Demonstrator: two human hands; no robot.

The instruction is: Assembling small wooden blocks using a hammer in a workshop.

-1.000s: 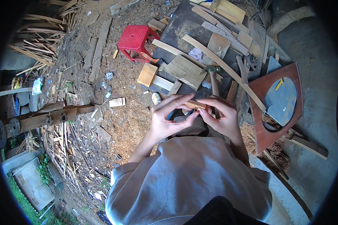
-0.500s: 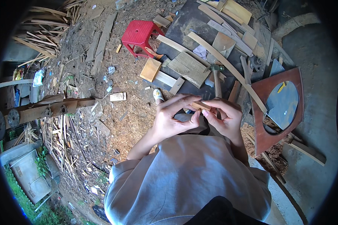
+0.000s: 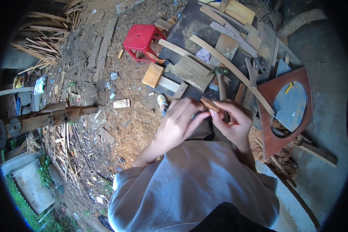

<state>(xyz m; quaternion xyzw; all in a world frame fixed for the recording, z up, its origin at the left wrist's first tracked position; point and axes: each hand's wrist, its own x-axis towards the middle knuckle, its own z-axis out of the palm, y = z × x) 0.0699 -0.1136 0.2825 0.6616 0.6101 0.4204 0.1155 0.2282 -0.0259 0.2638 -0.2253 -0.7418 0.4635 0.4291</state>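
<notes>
**Both hands pinch a small wooden block above the lap**

The left hand (image 3: 179, 123) and right hand (image 3: 232, 121) meet over the knees, fingers closed narrowly on a short, pale-brown rectangular wooden block (image 3: 210, 104). Most of the block is hidden by the fingertips; only its top face shows. Just beyond, a wooden-handled hammer (image 3: 220, 82) lies on a dark flat board (image 3: 189, 33), its lower handle cut off behind the right hand. A long, thin curved wooden strip (image 3: 232, 71) crosses that board. Far left stands a red plastic stool (image 3: 140, 38). At right, a reddish-brown wooden panel with an oval cut-out (image 3: 294, 104) leans near grey concrete. Sawdust-covered ground lies open to the left of the hands.
</notes>
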